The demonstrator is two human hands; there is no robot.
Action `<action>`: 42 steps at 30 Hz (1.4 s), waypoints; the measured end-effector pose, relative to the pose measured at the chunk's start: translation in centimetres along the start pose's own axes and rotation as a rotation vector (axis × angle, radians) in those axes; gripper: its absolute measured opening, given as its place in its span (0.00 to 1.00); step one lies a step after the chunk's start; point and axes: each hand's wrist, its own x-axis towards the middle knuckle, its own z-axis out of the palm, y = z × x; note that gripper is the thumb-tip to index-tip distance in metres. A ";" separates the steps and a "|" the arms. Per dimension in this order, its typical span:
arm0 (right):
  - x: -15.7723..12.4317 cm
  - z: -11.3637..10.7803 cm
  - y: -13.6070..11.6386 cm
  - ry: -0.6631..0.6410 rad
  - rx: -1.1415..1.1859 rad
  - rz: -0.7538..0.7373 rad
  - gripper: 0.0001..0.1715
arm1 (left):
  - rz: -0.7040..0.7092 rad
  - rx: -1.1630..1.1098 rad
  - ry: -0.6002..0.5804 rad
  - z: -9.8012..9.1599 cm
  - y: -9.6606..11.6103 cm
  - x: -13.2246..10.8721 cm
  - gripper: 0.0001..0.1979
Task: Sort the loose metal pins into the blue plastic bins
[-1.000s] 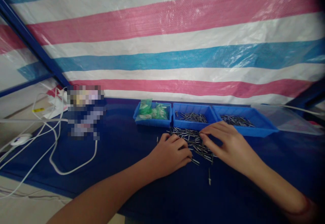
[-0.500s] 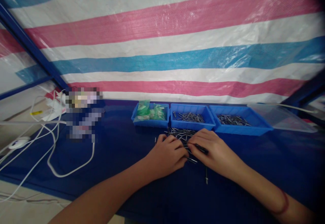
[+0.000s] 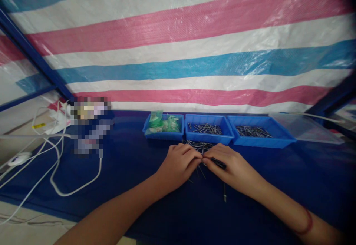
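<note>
Resting palm-down on the bench (image 3: 133, 171), fingertips meeting just before the pin pile (image 3: 198, 145) near its far edge, the right hand (image 3: 233, 167) pinches a dark pin (image 3: 218, 162); the left hand (image 3: 180, 163) is curled, its grip unclear.

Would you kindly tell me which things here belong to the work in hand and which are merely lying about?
In use: left hand, right hand holding a dark rod, pile of pins, middle pin bin, right pin bin.
Lying about: green-packet bin, white cable, clear tray, stray pin.
</note>
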 end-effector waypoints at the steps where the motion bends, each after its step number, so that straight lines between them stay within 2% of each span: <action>1: 0.0 0.1 0.0 -0.007 0.005 0.006 0.10 | -0.004 -0.026 0.018 0.0 0.0 0.0 0.08; 5: 0.0 0.3 0.0 -0.040 0.079 0.043 0.10 | -0.056 -0.194 0.104 0.2 0.3 0.1 0.07; 9: -0.2 0.6 -0.1 -0.014 0.190 0.084 0.10 | -0.209 -0.448 0.189 0.4 0.6 0.3 0.08; 14: -0.4 0.9 -0.2 0.063 0.232 0.131 0.09 | -0.318 -0.626 0.154 0.6 0.4 0.3 0.10; 24: 0.1 0.5 -0.5 -0.059 0.362 0.228 0.13 | -0.342 -0.823 0.150 0.8 -0.2 0.6 0.09; 35: -0.3 0.9 0.1 0.141 0.383 0.303 0.10 | -0.284 -0.629 0.157 0.5 -0.2 0.5 0.09; 39: -0.3 0.4 0.1 0.161 0.340 0.253 0.11 | -0.190 -0.423 0.120 -0.1 -0.1 0.4 0.09; 42: -0.2 -0.9 1.0 0.262 0.220 0.249 0.12 | -0.079 -0.206 0.091 -0.4 -0.1 0.3 0.12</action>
